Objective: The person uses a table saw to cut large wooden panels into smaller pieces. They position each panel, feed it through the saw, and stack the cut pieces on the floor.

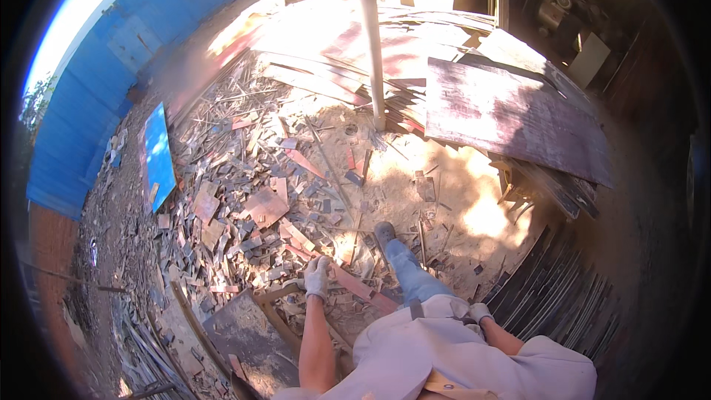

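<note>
Over a scrap-strewn dirt floor (415, 178), gloved left hand (317, 275) reaches down, fingers closed around the end of a long reddish wood strip (355, 285) lying among offcuts. Gloved right hand (480, 313) hangs at the hip, grip unclear. Grey pole (370, 44) stands ahead, dark plywood sheet (511, 115) right of it.

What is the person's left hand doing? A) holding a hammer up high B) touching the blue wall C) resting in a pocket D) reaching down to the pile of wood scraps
D: the gloved left hand is stretched down at the pile of wood scraps, right by a long reddish strip, far from the blue wall.
</note>
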The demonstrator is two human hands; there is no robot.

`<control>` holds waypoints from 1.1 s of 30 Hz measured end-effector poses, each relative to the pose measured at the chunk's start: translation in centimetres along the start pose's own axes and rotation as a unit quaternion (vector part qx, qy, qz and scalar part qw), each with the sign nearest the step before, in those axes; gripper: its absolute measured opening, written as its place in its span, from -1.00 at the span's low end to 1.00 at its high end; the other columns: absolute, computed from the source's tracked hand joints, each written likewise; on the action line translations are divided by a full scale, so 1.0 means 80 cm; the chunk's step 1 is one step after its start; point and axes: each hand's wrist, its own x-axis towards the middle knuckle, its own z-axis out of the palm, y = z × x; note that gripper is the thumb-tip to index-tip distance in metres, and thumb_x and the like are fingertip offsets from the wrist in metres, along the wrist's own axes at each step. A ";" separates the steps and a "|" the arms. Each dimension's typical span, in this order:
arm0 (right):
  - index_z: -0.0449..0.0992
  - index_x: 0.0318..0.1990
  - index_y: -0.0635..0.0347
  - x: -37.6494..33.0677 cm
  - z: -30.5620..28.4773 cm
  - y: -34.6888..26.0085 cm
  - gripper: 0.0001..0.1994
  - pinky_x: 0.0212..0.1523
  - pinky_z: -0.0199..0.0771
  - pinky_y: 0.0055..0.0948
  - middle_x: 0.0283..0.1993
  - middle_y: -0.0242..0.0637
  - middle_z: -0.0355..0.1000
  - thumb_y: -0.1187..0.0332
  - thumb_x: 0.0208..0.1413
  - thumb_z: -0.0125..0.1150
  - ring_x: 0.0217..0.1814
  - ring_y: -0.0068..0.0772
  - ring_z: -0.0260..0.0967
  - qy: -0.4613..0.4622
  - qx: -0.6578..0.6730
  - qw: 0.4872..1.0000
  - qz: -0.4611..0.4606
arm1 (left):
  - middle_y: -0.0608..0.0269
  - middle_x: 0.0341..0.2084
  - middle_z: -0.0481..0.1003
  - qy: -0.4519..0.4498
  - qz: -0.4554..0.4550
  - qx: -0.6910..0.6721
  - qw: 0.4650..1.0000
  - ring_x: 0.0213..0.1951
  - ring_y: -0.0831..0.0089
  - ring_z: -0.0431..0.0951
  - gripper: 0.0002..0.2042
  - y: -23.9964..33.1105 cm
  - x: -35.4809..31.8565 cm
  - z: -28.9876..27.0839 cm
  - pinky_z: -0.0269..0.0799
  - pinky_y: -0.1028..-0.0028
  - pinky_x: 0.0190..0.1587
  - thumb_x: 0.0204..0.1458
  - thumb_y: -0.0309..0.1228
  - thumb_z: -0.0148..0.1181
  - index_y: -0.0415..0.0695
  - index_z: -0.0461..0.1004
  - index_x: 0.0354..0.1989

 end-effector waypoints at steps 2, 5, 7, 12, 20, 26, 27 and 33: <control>0.76 -0.08 0.15 0.129 -0.046 -0.035 -0.64 0.04 0.65 -0.09 0.04 0.03 0.64 0.14 0.16 0.20 0.05 0.01 0.66 0.000 -0.027 0.999 0.028 | 0.30 -0.28 0.63 -0.006 -0.060 -0.070 0.996 -0.38 0.55 0.58 -0.73 -0.015 0.060 0.004 0.47 0.54 -0.36 0.33 -0.25 0.20 -0.15 0.60 0.04; 0.76 -0.08 0.18 0.271 -0.160 -0.138 -0.62 0.03 0.64 -0.07 -0.05 0.06 0.66 0.13 0.23 0.12 0.03 0.02 0.67 0.011 -0.174 0.980 -0.095 | 0.29 -0.36 0.61 0.036 -0.191 -0.050 0.980 -0.43 0.45 0.56 -0.73 0.012 0.102 0.031 0.44 0.51 -0.44 0.28 -0.24 0.21 -0.16 0.58 -0.01; 0.74 -0.01 0.11 0.332 -0.249 -0.240 -0.65 -0.01 0.66 -0.08 0.04 0.03 0.65 0.21 0.16 0.16 0.03 0.05 0.65 0.071 -0.035 0.995 -0.062 | 0.28 -0.36 0.61 0.032 -0.228 0.021 0.973 -0.43 0.44 0.56 -0.72 0.044 0.149 0.018 0.45 0.49 -0.43 0.28 -0.24 0.21 -0.17 0.58 0.00; 0.32 0.39 0.28 0.356 -0.456 -0.439 -0.20 0.35 0.42 0.31 0.40 0.17 0.38 -0.33 0.45 -0.24 0.40 0.27 0.37 0.036 0.906 0.421 0.003 | 0.24 -0.35 0.60 -0.031 -0.234 0.131 0.963 -0.42 0.39 0.56 -0.70 0.139 0.356 0.016 0.46 0.44 -0.42 0.28 -0.24 0.21 -0.19 0.56 0.03; 0.43 0.32 0.17 0.323 -0.608 -0.478 -0.42 0.31 0.48 0.27 0.35 -0.06 0.46 -0.11 0.41 0.13 0.39 0.08 0.42 0.342 0.929 0.113 -0.081 | 0.19 -0.35 0.59 -0.173 -0.153 0.270 0.935 -0.42 0.32 0.57 -0.68 0.294 0.669 0.056 0.49 0.36 -0.40 0.28 -0.25 0.21 -0.21 0.53 0.06; 0.56 0.21 0.08 0.280 -0.629 -0.481 -0.62 0.07 0.68 0.12 0.15 -0.23 0.60 0.20 0.31 0.38 0.12 -0.07 0.61 0.394 0.904 0.158 0.050 | 0.10 -0.27 0.60 -0.317 0.024 0.293 0.902 -0.33 0.23 0.59 -0.59 0.402 0.840 0.176 0.52 0.27 -0.28 0.29 -0.17 0.20 -0.22 0.48 0.16; 0.55 0.23 0.10 0.261 -0.638 -0.485 -0.60 0.12 0.65 0.12 0.18 -0.22 0.58 0.20 0.30 0.38 0.19 -0.08 0.57 0.392 0.905 0.149 0.069 | 0.05 -0.19 0.61 -0.336 0.014 0.230 0.913 -0.24 0.19 0.61 -0.51 0.433 0.854 0.230 0.54 0.22 -0.18 0.31 -0.09 0.19 -0.20 0.44 0.24; 0.48 0.31 0.19 0.040 -0.558 -0.474 -0.44 0.05 0.67 -0.05 0.31 -0.17 0.48 0.11 0.24 0.36 0.27 -0.11 0.50 0.532 0.832 0.140 0.076 | -0.16 0.39 0.33 -0.644 -0.132 0.092 0.748 0.35 -0.10 0.41 -0.05 0.612 0.605 0.572 0.37 -0.10 0.36 0.25 0.44 -0.11 -0.14 0.15 0.54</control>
